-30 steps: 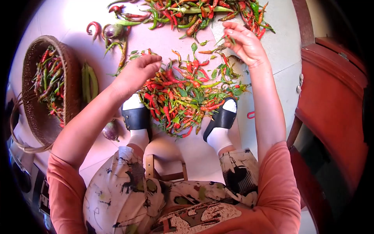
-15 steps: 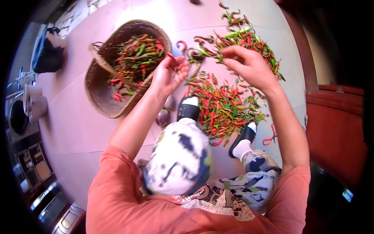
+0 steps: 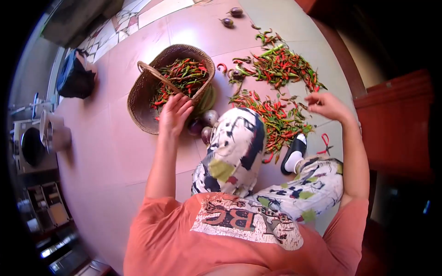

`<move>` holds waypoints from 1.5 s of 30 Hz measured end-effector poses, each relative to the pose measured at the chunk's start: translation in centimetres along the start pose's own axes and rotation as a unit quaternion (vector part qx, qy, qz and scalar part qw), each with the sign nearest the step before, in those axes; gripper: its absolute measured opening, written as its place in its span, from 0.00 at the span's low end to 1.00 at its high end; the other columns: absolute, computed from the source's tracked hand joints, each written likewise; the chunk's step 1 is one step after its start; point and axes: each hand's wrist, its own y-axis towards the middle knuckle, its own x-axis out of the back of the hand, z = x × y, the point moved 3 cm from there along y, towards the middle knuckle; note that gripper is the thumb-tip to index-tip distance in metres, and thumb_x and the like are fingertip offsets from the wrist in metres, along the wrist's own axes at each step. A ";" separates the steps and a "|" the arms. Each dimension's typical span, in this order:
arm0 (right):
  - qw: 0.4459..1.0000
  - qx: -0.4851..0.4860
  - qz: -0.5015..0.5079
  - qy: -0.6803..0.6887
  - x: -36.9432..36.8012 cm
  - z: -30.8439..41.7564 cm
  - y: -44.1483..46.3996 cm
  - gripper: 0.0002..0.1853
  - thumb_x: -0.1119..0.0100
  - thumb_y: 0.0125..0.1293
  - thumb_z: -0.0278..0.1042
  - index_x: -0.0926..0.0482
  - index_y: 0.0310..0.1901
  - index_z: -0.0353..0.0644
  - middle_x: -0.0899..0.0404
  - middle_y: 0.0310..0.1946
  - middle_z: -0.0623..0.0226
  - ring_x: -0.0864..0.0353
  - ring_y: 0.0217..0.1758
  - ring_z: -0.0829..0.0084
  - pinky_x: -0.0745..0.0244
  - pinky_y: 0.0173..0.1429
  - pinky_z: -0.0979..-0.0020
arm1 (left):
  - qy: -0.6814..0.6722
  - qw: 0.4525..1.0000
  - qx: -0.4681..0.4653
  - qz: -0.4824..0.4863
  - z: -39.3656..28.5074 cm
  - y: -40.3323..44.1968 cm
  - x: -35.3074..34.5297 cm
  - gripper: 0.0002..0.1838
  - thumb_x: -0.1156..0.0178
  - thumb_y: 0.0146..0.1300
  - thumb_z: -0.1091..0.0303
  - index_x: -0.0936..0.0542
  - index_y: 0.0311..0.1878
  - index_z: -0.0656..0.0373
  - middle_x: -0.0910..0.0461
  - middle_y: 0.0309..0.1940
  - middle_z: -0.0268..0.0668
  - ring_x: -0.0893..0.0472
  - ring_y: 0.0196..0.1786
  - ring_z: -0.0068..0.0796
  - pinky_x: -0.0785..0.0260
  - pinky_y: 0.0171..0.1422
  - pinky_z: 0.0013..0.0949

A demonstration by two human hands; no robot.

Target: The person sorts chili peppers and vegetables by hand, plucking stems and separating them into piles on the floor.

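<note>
My left hand (image 3: 176, 112) is at the near rim of a wicker basket (image 3: 137, 115), its fingers loosely bent and apart. No pepper shows in it. Inside the basket lies a heap of red and green chili peppers (image 3: 186, 76), under an arched handle (image 3: 146, 67). Off to the right, my right hand (image 3: 328, 106) hovers beside a pile of chili peppers (image 3: 271, 117) on the floor, fingers partly bent and nothing visible between them. Farther out spreads a second pile of chili peppers (image 3: 287, 66).
Eggplants (image 3: 210, 117) lie between the basket and my raised knee (image 3: 239, 142). Two more eggplants (image 3: 235, 12) are at the far side. Red-handled scissors (image 3: 326, 143) rest beside my shoe (image 3: 297, 146). A red wooden cabinet (image 3: 391, 129) stands to the right.
My left hand has drawn back toward me to the basket's near rim, and the red pepper seen in it is gone. My right hand has moved right, away from the far pile. The camera view has shifted.
</note>
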 end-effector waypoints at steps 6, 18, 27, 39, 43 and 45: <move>0.993 -0.007 -0.111 0.034 1.9 -6.0 -0.8 0.20 0.38 0.57 0.33 0.24 0.51 0.35 0.19 0.40 0.58 0.20 0.45 0.69 0.27 0.50 0.69 | 0.047 0.992 -0.019 -0.115 -0.9 -0.8 7.6 0.21 0.49 0.67 0.56 0.28 0.57 0.59 0.23 0.49 0.41 0.22 0.49 0.36 0.28 0.50 0.36; 0.995 -0.060 -0.054 0.066 1.1 -6.3 2.3 0.20 0.39 0.58 0.29 0.26 0.53 0.35 0.21 0.42 0.63 0.22 0.42 0.74 0.25 0.47 0.71 | 0.762 0.447 -0.466 0.056 -5.7 18.1 2.2 0.14 0.36 0.53 0.61 0.20 0.41 0.57 0.23 0.49 0.40 0.28 0.58 0.44 0.35 0.61 0.43; 0.960 -0.245 0.048 0.125 -3.6 -13.9 2.3 0.19 0.41 0.58 0.24 0.26 0.53 0.35 0.26 0.35 0.72 0.29 0.35 0.81 0.29 0.43 0.76 | 0.884 0.398 -0.209 0.129 -3.3 31.3 -0.8 0.30 0.51 0.58 0.34 0.21 0.52 0.46 0.27 0.58 0.39 0.31 0.62 0.46 0.38 0.62 0.49; 0.959 -0.222 0.010 0.177 -3.1 -11.9 4.6 0.20 0.44 0.61 0.23 0.29 0.56 0.34 0.25 0.41 0.70 0.28 0.39 0.81 0.30 0.47 0.78 | 0.913 0.300 -0.020 0.276 -3.1 21.3 2.9 0.24 0.35 0.48 0.49 0.21 0.43 0.56 0.25 0.47 0.45 0.24 0.48 0.46 0.29 0.50 0.44; 0.959 -0.217 0.036 0.177 -3.4 -11.6 4.5 0.20 0.44 0.61 0.23 0.28 0.55 0.34 0.25 0.41 0.70 0.28 0.39 0.81 0.30 0.47 0.78 | 0.936 0.289 -0.058 0.195 -4.8 14.5 11.0 0.24 0.33 0.46 0.55 0.23 0.46 0.56 0.28 0.53 0.42 0.29 0.57 0.48 0.35 0.59 0.48; 0.962 -0.219 0.050 0.155 -3.6 -11.8 4.5 0.19 0.44 0.60 0.23 0.28 0.55 0.34 0.25 0.40 0.71 0.28 0.39 0.81 0.30 0.47 0.77 | 0.947 0.273 -0.036 0.167 -5.7 11.3 13.0 0.25 0.32 0.46 0.58 0.23 0.48 0.55 0.29 0.55 0.41 0.30 0.59 0.48 0.37 0.62 0.48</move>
